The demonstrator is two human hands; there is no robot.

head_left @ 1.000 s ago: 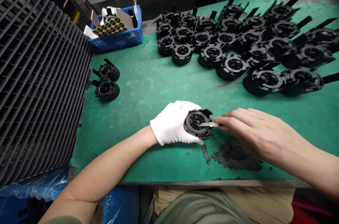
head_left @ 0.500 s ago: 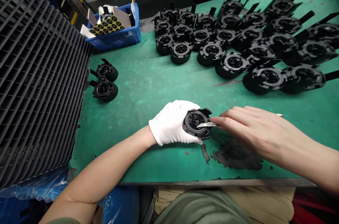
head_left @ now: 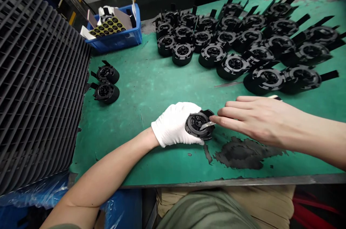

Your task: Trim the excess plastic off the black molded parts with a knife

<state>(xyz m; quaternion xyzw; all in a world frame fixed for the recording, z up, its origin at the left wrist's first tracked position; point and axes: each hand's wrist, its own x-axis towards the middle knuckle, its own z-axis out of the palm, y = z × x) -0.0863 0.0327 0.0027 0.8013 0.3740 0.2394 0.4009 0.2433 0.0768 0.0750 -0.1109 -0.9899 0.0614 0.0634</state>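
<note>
My left hand, in a white glove, is closed around a round black plastic housing just above the front of the green bench. The housing's ringed face is turned up towards me, and a dark tab sticks out at its upper right. My bare right hand grips a utility knife, whose light rear end shows above the knuckles. Its metal blade reaches over the housing's face, with the tip near the inner ring. The knife's handle is mostly hidden by my fingers.
Several similar black housings stand in rows at the back right. Two more sit at the left, beside a stack of dark ribbed trays. A blue bin holds a sheet of round stickers. The bench covering is torn near the front.
My right hand has risen and turned, so the knife slants more steeply and its rear end shows more. The left hand keeps holding the housing in nearly the same place.
</note>
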